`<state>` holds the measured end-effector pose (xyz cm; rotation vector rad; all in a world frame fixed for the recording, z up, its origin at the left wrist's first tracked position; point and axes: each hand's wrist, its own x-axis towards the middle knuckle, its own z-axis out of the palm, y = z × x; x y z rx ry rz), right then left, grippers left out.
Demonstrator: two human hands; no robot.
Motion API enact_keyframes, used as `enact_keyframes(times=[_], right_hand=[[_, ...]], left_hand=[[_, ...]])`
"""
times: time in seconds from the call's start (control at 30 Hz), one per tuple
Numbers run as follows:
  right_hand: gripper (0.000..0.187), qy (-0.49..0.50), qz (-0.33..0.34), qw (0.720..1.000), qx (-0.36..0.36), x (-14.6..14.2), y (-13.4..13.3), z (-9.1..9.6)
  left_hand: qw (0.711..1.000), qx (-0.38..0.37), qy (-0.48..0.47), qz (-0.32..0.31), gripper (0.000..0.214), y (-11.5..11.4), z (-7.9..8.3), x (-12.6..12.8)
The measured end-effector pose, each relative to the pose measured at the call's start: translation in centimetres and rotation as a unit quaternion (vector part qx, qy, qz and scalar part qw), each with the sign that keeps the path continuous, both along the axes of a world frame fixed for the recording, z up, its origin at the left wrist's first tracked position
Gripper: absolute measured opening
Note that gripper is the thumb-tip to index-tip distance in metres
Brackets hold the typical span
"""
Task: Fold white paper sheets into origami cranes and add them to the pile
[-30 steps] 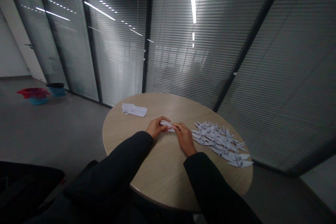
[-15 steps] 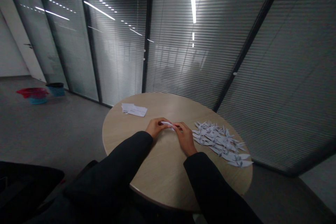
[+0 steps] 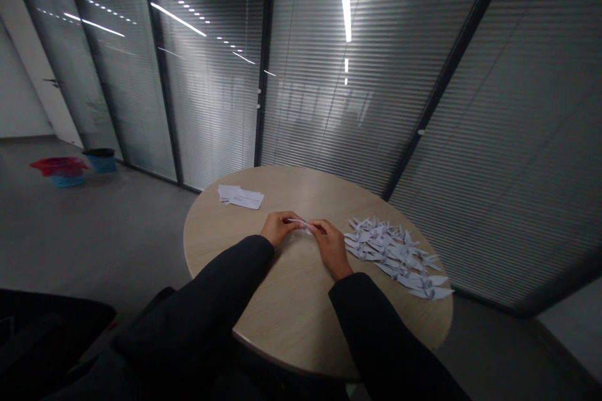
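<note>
Room contents, as we logged them: one round wood-veneer table (image 3: 294, 319), pale oak in tone. Behind it we counted a run of glass partitions (image 3: 329, 88) with slatted blinds lowered, divided by dark metal mullions (image 3: 266, 56). Long ceiling strip lights (image 3: 347, 19) and rows of small spotlights (image 3: 174, 12) showed as reflections in the glass. We noted a grey floor (image 3: 98, 232) and a white wall (image 3: 21, 88) at far left. Against the partitions stood a red-and-blue tub (image 3: 59, 171) and a blue bin (image 3: 100, 160), dark-rimmed. The lighting was dim.
</note>
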<state>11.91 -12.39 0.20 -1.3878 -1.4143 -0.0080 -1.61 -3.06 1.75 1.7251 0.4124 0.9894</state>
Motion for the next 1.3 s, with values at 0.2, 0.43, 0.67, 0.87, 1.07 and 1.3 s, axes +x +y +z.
enact_keyframes(times=[0.2, 0.43, 0.67, 0.87, 1.07, 1.3], right_hand=[[0.021, 0.0, 0.004, 1.0, -0.005, 0.24, 0.04, -0.12], [0.021, -0.015, 0.007, 1.0, -0.014, 0.2, -0.01, 0.04], [0.017, -0.052, 0.004, 0.999, -0.007, -0.12, -0.18, 0.32], [0.016, -0.078, 0.0, 0.997, -0.014, -0.2, -0.32, 0.51], [0.016, -0.036, 0.016, 0.999, -0.027, -0.31, -0.19, 0.43], [0.017, -0.017, 0.011, 0.999, -0.025, -0.18, -0.03, 0.23]], left_hand=[[1.0, 0.012, 0.022, 0.002, 0.031, 0.17, -0.29, 0.03], [0.999, 0.029, 0.034, 0.017, 0.032, 0.2, -0.49, 0.12], [0.999, 0.029, 0.034, 0.01, 0.03, 0.1, -0.37, 0.17], [0.997, 0.054, 0.049, 0.009, 0.031, 0.18, -0.56, 0.14], [0.997, 0.064, 0.049, 0.015, 0.031, 0.31, -0.58, 0.12], [0.998, 0.044, 0.033, 0.018, 0.028, 0.19, -0.38, 0.2]])
